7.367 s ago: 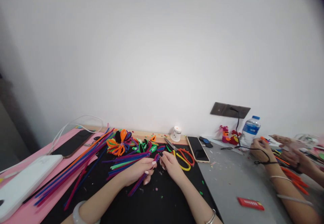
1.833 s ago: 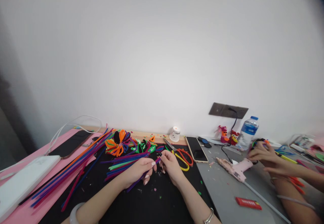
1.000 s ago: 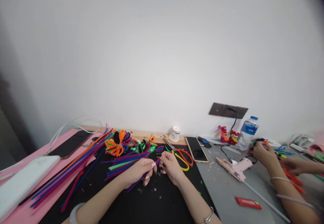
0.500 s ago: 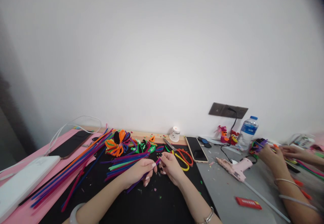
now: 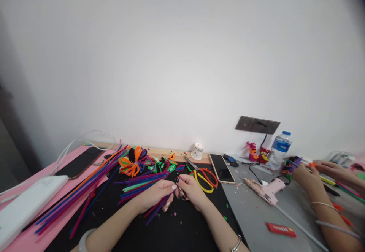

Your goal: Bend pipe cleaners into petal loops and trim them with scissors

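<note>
Fuzzy, straight purple stems (image 5: 156, 211) trail from hands (image 5: 174, 193) pinching them, fingertips together.

Scissors (image 5: 192, 164): metal blades, smooth. Pipe cleaners (image 5: 139, 183): fuzzy, matt. Bottle (image 5: 279, 150): clear plastic, glossy. Mat (image 5: 188, 229): black, matt. Phone screen (image 5: 221, 168): smooth, glossy.

Left of the fingers (image 5: 169, 187) lie pipe cleaners (image 5: 85, 189), then one phone (image 5: 80, 162); behind-right, scissors (image 5: 210, 188), with a cup (image 5: 197, 152) behind them and another phone (image 5: 221, 169) to their right; farther right on the worktop (image 5: 248, 221), a glue gun (image 5: 266, 190).
</note>
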Available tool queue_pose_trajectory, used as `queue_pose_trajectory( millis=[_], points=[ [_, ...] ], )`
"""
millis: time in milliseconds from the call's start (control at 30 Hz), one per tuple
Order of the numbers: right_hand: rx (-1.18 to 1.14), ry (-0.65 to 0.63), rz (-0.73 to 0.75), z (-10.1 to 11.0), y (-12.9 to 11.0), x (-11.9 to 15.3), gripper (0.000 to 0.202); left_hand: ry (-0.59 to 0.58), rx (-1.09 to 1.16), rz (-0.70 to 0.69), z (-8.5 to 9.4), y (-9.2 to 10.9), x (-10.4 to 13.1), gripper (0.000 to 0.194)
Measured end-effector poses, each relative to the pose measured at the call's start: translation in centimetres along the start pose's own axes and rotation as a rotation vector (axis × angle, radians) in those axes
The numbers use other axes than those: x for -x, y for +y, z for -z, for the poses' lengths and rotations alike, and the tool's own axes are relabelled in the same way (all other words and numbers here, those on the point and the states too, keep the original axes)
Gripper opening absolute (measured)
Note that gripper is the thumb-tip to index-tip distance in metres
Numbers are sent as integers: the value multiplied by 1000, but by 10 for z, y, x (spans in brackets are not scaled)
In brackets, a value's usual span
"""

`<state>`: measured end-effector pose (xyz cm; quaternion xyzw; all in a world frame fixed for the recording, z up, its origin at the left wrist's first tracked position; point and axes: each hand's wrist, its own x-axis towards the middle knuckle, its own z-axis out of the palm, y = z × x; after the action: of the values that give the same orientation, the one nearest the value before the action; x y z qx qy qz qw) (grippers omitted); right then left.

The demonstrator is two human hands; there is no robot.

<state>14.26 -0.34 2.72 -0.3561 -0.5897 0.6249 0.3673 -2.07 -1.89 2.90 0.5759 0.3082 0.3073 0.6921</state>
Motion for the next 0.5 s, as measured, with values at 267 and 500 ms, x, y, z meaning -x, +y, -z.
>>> queue_pose_trajectory(
  millis=[267,500],
  points=[
    [14,-14,-4,-1,-1,0,35,-20,8,9,2,-3,1,32],
    [128,16,43,-7,-2,0,37,-31,55,22,-3,-2,-1,30]
  ],
)
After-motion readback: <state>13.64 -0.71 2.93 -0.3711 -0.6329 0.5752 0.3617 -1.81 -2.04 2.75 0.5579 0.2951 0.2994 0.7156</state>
